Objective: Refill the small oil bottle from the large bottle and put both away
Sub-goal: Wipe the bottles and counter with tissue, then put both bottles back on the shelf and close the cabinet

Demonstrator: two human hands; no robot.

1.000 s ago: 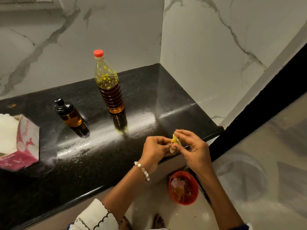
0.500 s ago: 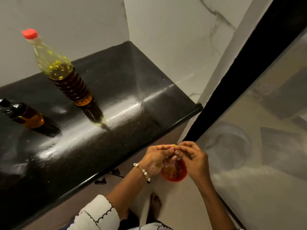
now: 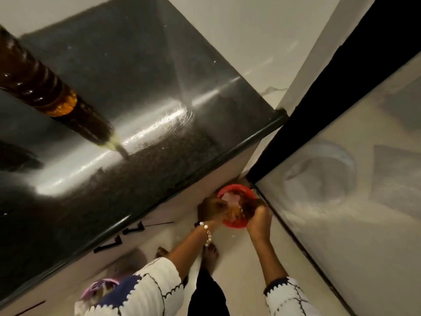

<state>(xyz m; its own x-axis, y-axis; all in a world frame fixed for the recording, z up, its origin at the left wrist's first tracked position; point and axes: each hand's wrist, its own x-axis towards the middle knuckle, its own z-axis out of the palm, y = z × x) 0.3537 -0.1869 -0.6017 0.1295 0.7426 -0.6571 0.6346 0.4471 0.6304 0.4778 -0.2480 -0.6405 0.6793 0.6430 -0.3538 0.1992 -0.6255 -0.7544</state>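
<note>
Head view: both hands hang low over a red bin (image 3: 234, 224) on the floor, below the counter (image 3: 141, 106) edge. The left hand (image 3: 211, 209) and right hand (image 3: 256, 215) are blurred; I cannot tell whether their fingers pinch anything. The large bottle (image 3: 45, 96) stands on the counter, untouched. The small bottle's dark base (image 3: 16, 157) is just beside it. Putting away the 2 bottles looks left.

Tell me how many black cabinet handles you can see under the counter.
3: one cabinet handle nearest the hands, a second left of it, a third further left. More may be hidden beyond the frame.
</note>
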